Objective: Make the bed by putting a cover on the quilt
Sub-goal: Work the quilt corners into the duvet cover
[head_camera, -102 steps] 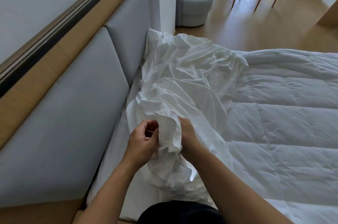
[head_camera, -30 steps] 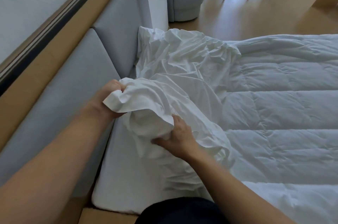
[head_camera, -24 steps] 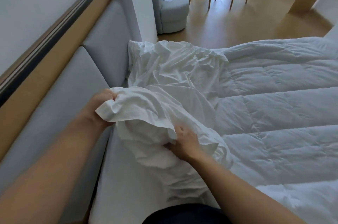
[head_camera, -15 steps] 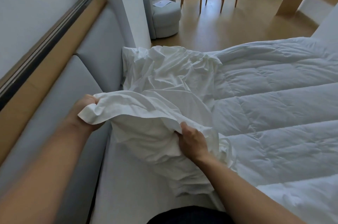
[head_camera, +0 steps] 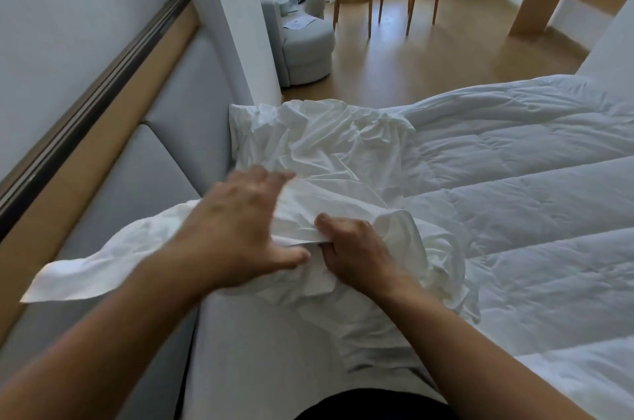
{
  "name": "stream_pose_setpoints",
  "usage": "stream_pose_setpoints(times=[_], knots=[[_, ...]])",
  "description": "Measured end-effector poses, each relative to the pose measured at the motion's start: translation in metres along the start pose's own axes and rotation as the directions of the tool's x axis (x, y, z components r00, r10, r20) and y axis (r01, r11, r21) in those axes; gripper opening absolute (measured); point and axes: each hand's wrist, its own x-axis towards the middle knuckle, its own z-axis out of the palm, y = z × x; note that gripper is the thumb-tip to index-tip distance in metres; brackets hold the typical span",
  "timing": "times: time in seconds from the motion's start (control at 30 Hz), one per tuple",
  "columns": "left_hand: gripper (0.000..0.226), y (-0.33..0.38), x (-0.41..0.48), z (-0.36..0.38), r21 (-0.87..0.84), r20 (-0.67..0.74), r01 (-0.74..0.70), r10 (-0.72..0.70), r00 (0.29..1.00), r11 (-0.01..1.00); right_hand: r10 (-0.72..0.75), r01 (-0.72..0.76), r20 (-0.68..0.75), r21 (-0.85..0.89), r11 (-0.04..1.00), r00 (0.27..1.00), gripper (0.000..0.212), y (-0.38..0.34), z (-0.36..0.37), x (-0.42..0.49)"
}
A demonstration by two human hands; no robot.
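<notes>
On the bed [head_camera: 240,368]: a strip of bare sheet runs along the grey headboard [head_camera: 161,186]; everything else on it is white bedding.
Quilt [head_camera: 514,213]: lies spread flat across the right and far part of the bed, its stitched channels uncovered over almost all that shows.
Cover [head_camera: 329,151]: sits crumpled in a heap at the head end, partly on the quilt's near edge and partly on the sheet, so it is not yet over the quilt.
Corner [head_camera: 79,277]: this loose flap of the cover sticks out to the left, across the headboard padding, with nothing holding it. Half a second ago the left hand held it lifted there.
Left hand [head_camera: 240,224]: released, fingers spread and straight, blurred with motion. It has let the corner go and now passes over the heap toward the far side; whether it touches the cloth I cannot tell.
Right hand [head_camera: 353,248]: grasping the cover as before, thumb on top and fingers curled under.
Edge [head_camera: 302,238]: the thin fold pinched by the right hand, just beside the left thumb. Judged from this, the left hand is going for a new hold, probably to find the opening or the next corner, and the covering itself is barely begun.
</notes>
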Motion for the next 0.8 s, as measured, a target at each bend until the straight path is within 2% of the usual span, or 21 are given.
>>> stream_pose_setpoints(times=[0.03,0.07,0.1,0.17,0.23,0.33,0.4,0.47,0.5,0.53,0.6,0.67,0.7,0.73,0.8], knots=[[0.088,0.021,0.003,0.023,0.162,0.080,-0.088,0.076,0.994,0.983,-0.007,0.007,0.003,0.022,1.000,1.000,0.017,-0.001,0.004,0.001],[0.079,0.031,0.009,0.047,0.284,0.108,-0.102,0.074,0.991,0.953,-0.009,0.009,-0.008,0.045,0.999,1.000,0.021,-0.001,0.007,0.000],[0.063,0.031,0.016,0.066,0.331,0.099,-0.083,0.053,0.994,0.940,0.001,0.001,-0.023,0.067,0.998,1.000,0.023,0.000,0.008,-0.001],[0.032,0.023,0.027,0.085,0.228,0.010,-0.055,0.055,0.998,0.972,0.051,-0.048,-0.022,0.092,0.995,0.998,0.016,0.005,0.007,-0.003],[0.014,0.021,0.036,0.091,0.055,-0.016,-0.063,0.064,0.998,0.996,0.116,-0.115,0.005,0.117,0.986,0.993,0.011,0.013,0.002,-0.004],[0.017,0.025,0.050,0.095,-0.035,-0.016,-0.098,0.097,0.995,0.995,0.241,-0.237,-0.001,0.176,0.956,0.971,0.042,0.029,-0.017,-0.010],[0.016,0.022,0.058,0.097,-0.060,-0.017,-0.065,0.064,0.998,0.996,0.289,-0.266,-0.154,0.153,0.952,0.945,0.055,0.048,-0.038,-0.031],[0.014,0.017,0.065,0.097,-0.078,-0.007,-0.002,0.001,1.000,0.997,0.314,-0.304,-0.312,0.084,0.949,0.897,0.060,0.071,-0.055,-0.075],[0.013,0.016,0.069,0.096,-0.085,-0.005,0.029,-0.029,1.000,0.996,0.332,-0.339,-0.333,0.041,0.940,0.882,0.061,0.081,-0.058,-0.103],[0.013,0.016,0.073,0.094,-0.092,0.001,0.049,-0.049,0.999,0.995,0.361,-0.383,-0.291,-0.021,0.923,0.886,0.064,0.088,-0.057,-0.133],[0.013,0.017,0.080,0.092,-0.103,0.016,0.071,-0.070,0.997,0.992,0.486,-0.489,-0.077,-0.246,0.837,0.871,0.084,0.095,-0.038,-0.188],[0.016,0.020,0.086,0.093,-0.112,0.019,0.058,-0.056,0.998,0.992,0.654,-0.580,0.061,-0.404,0.707,0.754,0.097,0.100,-0.012,-0.222],[0.016,0.020,0.089,0.094,-0.112,0.020,0.049,-0.047,0.999,0.992,0.698,-0.620,0.061,-0.410,0.669,0.713,0.095,0.104,-0.002,-0.227],[0.017,0.019,0.090,0.095,-0.110,0.022,0.048,-0.046,0.999,0.993,0.710,-0.643,0.035,-0.394,0.656,0.703,0.091,0.109,0.005,-0.224],[0.017,0.014,0.094,0.098,-0.117,0.029,0.043,-0.039,0.999,0.992,0.687,-0.659,-0.060,-0.354,0.664,0.724,0.077,0.122,0.010,-0.211]])
